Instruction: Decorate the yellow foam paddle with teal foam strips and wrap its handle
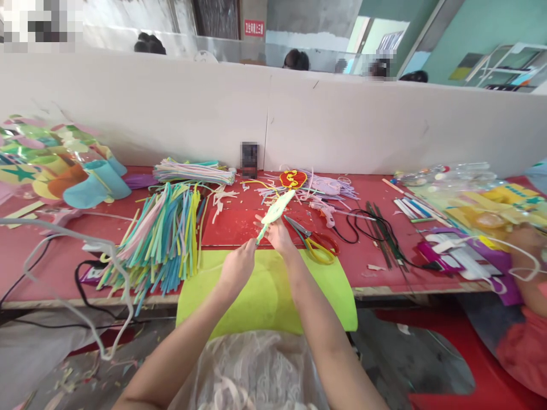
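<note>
A pale green, leaf-shaped piece [277, 208] with a thin twisted green stem is held up in front of me, tilted with its tip to the upper right. My left hand [239, 265] is closed round the lower end of the stem. Behind and beneath the broad part, my right hand [277, 236] grips it, with some fingertips showing past its left side. Just right of that hand lie scissors with yellow handles [318, 252]. A lime green cloth [265, 296] covers the table edge below both hands.
Fuzzy stems [158, 239] lie heaped at left, near blue felt boots [94, 185]. A red and yellow round ornament [293, 179] and a pink glue gun [323, 214] lie beyond my hands. Dark cables [359, 225] and a co-worker's arm [530, 250] are at right.
</note>
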A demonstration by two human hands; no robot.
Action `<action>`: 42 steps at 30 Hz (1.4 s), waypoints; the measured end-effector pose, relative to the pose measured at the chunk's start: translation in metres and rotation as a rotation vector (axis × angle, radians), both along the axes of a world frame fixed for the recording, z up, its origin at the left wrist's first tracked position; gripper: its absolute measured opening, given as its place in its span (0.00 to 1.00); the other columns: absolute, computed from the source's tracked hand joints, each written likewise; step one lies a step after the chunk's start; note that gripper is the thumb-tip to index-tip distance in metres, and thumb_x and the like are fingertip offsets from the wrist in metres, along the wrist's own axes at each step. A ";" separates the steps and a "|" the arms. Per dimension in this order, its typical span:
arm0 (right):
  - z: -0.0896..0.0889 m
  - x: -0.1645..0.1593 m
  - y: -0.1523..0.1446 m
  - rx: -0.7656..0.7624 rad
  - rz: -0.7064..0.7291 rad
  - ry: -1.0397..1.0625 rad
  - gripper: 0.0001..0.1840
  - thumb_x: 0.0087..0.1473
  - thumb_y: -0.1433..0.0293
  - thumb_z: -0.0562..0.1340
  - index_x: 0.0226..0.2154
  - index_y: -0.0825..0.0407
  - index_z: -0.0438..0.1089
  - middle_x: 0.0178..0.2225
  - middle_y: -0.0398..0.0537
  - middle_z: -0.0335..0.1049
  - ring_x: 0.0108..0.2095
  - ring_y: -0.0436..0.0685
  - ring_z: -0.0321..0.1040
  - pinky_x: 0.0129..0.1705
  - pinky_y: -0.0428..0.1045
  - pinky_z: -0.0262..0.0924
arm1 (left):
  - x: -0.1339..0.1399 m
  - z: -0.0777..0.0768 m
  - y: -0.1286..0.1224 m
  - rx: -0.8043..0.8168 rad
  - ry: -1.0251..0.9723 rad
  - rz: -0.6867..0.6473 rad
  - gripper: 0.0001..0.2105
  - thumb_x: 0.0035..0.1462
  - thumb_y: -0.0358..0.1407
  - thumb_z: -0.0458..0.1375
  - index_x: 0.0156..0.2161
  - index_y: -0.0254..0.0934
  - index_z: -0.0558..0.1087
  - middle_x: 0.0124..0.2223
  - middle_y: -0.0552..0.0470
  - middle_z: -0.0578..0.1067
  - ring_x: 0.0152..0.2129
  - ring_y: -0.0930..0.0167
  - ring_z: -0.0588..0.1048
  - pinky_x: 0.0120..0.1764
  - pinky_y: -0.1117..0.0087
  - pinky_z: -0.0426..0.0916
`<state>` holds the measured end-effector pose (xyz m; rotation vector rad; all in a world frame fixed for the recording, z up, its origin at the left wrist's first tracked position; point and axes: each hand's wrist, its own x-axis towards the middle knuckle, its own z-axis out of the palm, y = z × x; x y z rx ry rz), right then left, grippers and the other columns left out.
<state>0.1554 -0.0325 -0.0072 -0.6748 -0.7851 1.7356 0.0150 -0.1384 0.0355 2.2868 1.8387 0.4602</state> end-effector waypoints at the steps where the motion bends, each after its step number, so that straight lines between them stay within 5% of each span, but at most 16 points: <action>1: 0.000 0.000 0.000 -0.009 -0.004 -0.012 0.19 0.50 0.52 0.56 0.38 0.47 0.64 0.49 0.50 0.69 0.43 0.57 0.71 0.33 0.50 0.67 | 0.000 -0.001 0.000 -0.005 0.012 0.007 0.13 0.62 0.34 0.42 0.48 0.38 0.65 0.38 0.44 0.76 0.31 0.67 0.75 0.30 0.72 0.61; 8: -0.012 -0.001 0.006 -0.006 -0.225 -0.153 0.18 0.48 0.56 0.60 0.37 0.52 0.69 0.39 0.50 0.74 0.34 0.54 0.71 0.27 0.47 0.67 | -0.003 -0.008 0.000 -0.029 0.075 0.031 0.14 0.62 0.33 0.41 0.49 0.39 0.64 0.37 0.45 0.76 0.28 0.67 0.75 0.28 0.72 0.59; 13: -0.015 -0.001 0.011 -0.032 -0.287 -0.066 0.13 0.48 0.61 0.59 0.34 0.51 0.69 0.34 0.46 0.75 0.31 0.52 0.70 0.30 0.48 0.68 | -0.003 -0.016 0.004 0.024 0.075 0.016 0.13 0.61 0.33 0.42 0.46 0.40 0.65 0.36 0.46 0.76 0.28 0.68 0.74 0.27 0.72 0.57; 21: 0.003 0.002 0.003 0.040 -0.177 0.084 0.35 0.48 0.41 0.47 0.45 0.49 0.66 0.45 0.50 0.72 0.41 0.58 0.71 0.35 0.55 0.69 | 0.001 -0.038 0.015 0.067 0.076 -0.039 0.11 0.61 0.33 0.44 0.42 0.40 0.68 0.33 0.46 0.75 0.29 0.68 0.73 0.30 0.72 0.58; 28: 0.001 -0.001 0.001 0.091 -0.287 -0.013 0.19 0.39 0.66 0.68 0.37 0.49 0.69 0.39 0.44 0.74 0.38 0.54 0.71 0.35 0.50 0.69 | 0.002 -0.050 0.019 0.052 -0.058 -0.054 0.13 0.62 0.36 0.44 0.41 0.39 0.70 0.35 0.46 0.76 0.32 0.68 0.73 0.34 0.71 0.60; 42: 0.000 0.002 -0.002 0.114 -0.233 -0.049 0.17 0.37 0.68 0.69 0.34 0.51 0.70 0.33 0.42 0.75 0.33 0.55 0.72 0.32 0.48 0.66 | -0.010 -0.066 0.036 0.030 -0.430 -0.127 0.07 0.53 0.32 0.55 0.35 0.36 0.75 0.35 0.50 0.74 0.33 0.70 0.70 0.38 0.71 0.62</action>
